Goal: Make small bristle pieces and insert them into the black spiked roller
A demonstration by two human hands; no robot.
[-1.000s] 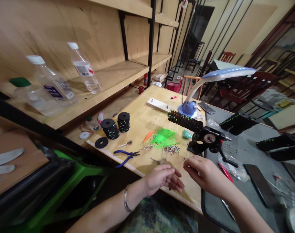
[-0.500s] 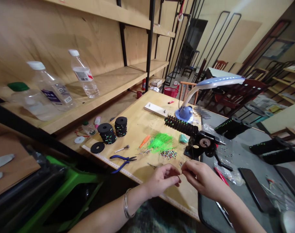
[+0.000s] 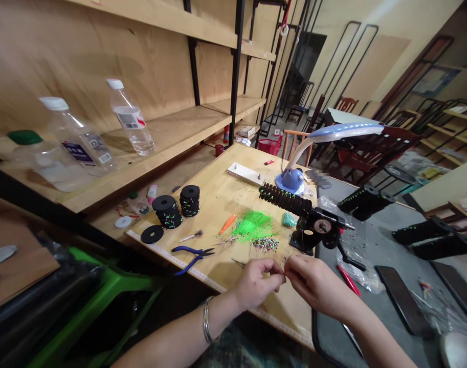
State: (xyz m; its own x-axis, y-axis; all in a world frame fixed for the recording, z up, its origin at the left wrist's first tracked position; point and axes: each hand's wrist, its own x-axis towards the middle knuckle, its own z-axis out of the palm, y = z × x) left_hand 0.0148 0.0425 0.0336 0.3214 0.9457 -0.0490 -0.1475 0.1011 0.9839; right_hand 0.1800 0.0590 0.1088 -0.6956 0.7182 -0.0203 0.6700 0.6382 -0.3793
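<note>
My left hand (image 3: 259,280) and my right hand (image 3: 308,281) meet over the near edge of the wooden table, fingertips almost touching. Both are closed in a pinch; whatever lies between the fingers is too small to name. Just beyond them are a heap of small multicoloured beads (image 3: 267,245) and a pile of bright green strands (image 3: 253,225). To the right stands a black hand-cranked winder (image 3: 319,227) bearing a row of black foam spools (image 3: 285,199). Pliers with blue handles (image 3: 195,258) lie left of my hands, near an orange pointed tool (image 3: 227,225).
Two stacks of black foam spools (image 3: 166,211) stand at the table's left. A blue desk lamp (image 3: 290,179) rises behind the winder. On the grey mat (image 3: 333,327) at right lie a dark phone-like slab (image 3: 400,299) and more black rolls (image 3: 421,230). Bottles (image 3: 131,120) stand on the shelf.
My left hand's fingers have curled tighter, and the fingertips of both hands have drawn closer together. The view has shifted slightly; the things on the table stay where they were.
</note>
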